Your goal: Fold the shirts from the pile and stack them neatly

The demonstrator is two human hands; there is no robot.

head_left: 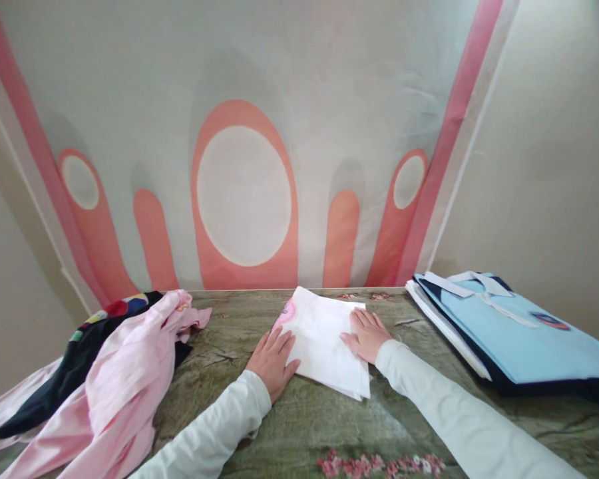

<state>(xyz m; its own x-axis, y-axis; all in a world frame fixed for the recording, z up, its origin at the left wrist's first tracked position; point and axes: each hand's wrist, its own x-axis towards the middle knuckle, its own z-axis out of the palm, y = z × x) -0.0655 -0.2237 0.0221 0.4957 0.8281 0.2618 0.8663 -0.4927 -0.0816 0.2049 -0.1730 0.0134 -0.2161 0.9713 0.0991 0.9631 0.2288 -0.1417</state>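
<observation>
A folded white garment with a pink print at its left edge lies flat on the table in front of me. My left hand rests on its left edge, fingers stretched out and partly on the tabletop. On the upper right part of the cloth lies my right hand, flat with its fingers extended. Neither hand grasps the fabric. The layers show along the garment's lower right edge. Its exact kind cannot be made out in this folded state.
Crumpled pink clothing and a black garment with coloured patches are heaped at the left. To the right is a stack of folded clothes, a light blue collared top uppermost. The wood-patterned table meets a decorated wall behind.
</observation>
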